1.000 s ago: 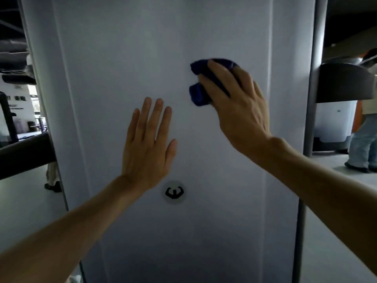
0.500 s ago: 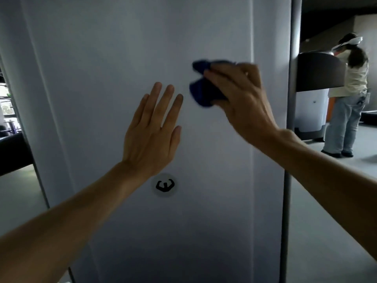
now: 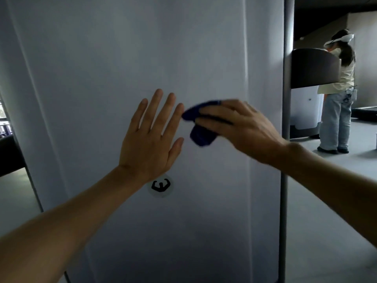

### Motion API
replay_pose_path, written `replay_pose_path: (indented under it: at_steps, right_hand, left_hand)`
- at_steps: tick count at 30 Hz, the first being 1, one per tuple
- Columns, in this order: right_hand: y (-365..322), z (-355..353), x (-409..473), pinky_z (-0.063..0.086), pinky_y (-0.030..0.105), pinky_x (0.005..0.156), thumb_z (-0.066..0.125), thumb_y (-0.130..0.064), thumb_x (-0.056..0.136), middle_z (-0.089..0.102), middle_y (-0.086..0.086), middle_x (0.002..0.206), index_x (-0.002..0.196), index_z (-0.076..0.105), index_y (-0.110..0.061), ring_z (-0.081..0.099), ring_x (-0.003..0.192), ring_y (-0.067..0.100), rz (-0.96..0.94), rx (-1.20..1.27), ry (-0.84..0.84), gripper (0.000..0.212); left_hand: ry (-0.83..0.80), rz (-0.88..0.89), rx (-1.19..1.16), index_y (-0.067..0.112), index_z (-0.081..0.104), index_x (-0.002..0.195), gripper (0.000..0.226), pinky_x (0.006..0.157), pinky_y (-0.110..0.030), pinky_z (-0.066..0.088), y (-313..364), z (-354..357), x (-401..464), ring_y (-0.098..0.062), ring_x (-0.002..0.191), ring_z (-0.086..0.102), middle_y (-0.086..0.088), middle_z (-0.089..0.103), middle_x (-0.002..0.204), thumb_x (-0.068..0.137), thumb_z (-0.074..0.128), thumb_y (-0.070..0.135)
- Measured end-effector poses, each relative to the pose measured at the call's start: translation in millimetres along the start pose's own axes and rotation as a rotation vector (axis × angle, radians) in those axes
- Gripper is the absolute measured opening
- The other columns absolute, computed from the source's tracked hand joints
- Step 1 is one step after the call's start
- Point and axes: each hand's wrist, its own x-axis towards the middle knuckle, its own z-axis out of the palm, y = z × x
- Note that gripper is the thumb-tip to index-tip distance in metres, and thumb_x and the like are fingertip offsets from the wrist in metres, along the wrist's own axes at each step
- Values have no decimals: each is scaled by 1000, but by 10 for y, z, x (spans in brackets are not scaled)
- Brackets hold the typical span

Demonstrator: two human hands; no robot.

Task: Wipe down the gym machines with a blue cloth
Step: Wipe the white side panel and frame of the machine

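The blue cloth was held bunched under the curled fingers of the right hand and pressed against the pale machine panel, just right of centre. The left hand was laid flat on the same panel, fingers straight and slightly spread, nothing held. The cloth's leading edge was found just beside the left fingertips, almost touching them; whether contact was made could not be told through the blur. Unwiped panel was judged to lie below and to the right of the cloth, so a downward pass by the right hand, already on the cloth, seemed the natural call. One mark was seen: a round logo sticker with a black flexed-arms emblem, directly below the left wrist. No readable writing was found. A second person was seen standing at another machine far right.
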Motion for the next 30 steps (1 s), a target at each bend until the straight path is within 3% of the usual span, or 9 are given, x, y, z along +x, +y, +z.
replay_pose_path:
  at_steps: [4, 8, 13, 16, 19, 21, 24, 27, 30]
  right_hand:
    - [316, -145, 479, 48, 45, 104, 57, -27, 103, 57, 7, 145, 141, 61, -16, 47, 124, 31, 286, 31, 188, 40]
    - [55, 50, 232, 44, 45, 108, 63, -21, 104, 55, 5, 148, 141, 62, -15, 49, 125, 35, 408, 62, 259, 37]
    - [-651, 181, -860, 32, 40, 118, 69, -3, 87, 41, -4, 158, 152, 45, -28, 40, 138, 31, 93, 87, -61, 73]
    - [-323, -29, -671, 39, 34, 110, 63, -12, 94, 47, -7, 155, 148, 53, -29, 43, 136, 23, -212, 13, -148, 58]
    - [245, -198, -112, 44, 26, 110, 55, -30, 105, 55, -19, 146, 136, 63, -34, 51, 133, 8, -9, -24, 76, 33]
    - [502, -233, 146, 37, 27, 117, 54, -31, 105, 50, -5, 153, 144, 57, -25, 47, 138, 25, 258, -10, 153, 40]
    - [431, -72, 62, 36, 39, 120, 54, -17, 106, 45, 7, 156, 149, 53, -16, 42, 142, 33, 396, 33, 172, 43]
    - [-219, 136, -540, 34, 38, 120, 60, -4, 100, 50, 4, 153, 146, 56, -21, 49, 134, 33, 329, 74, 132, 49]
    - [-709, 76, -1118, 38, 38, 113, 59, -11, 93, 39, -3, 159, 154, 43, -29, 42, 138, 30, 85, 60, -154, 65]
  left_hand:
    - [2, 9, 0, 3, 24, 163, 68, 126, -59, 18, -7, -3, -6, -43, 158, 14, -21, 18, 170, 109, 43, 39]
    - [-4, -10, 9, 2, 23, 163, 68, 127, -59, 17, 44, 4, 3, -43, 158, 12, -22, 17, 170, 110, 41, 40]
    - [26, -71, -84, 2, 27, 162, 65, 127, -58, 17, 125, -7, 5, -40, 159, 12, -19, 19, 170, 109, 43, 35]
    - [46, -110, -98, 1, 28, 162, 63, 127, -57, 17, 179, 2, 16, -40, 159, 14, -19, 21, 170, 109, 43, 32]
    - [33, -99, -58, -1, 26, 161, 65, 127, -59, 17, 202, 7, 20, -42, 158, 14, -21, 20, 170, 110, 43, 35]
    - [14, -86, -44, -2, 24, 162, 68, 127, -60, 16, 196, 8, 3, -43, 158, 11, -23, 17, 170, 109, 43, 37]
    - [1, -88, -36, -2, 23, 162, 70, 127, -61, 16, 204, 13, -1, -44, 158, 11, -23, 16, 170, 109, 43, 39]
    - [10, -85, -29, -3, 24, 161, 70, 126, -61, 16, 206, 22, 12, -44, 158, 12, -23, 16, 170, 109, 43, 39]
    - [15, -84, -49, -4, 25, 161, 70, 127, -61, 15, 202, 20, -1, -44, 158, 11, -23, 16, 170, 108, 44, 38]
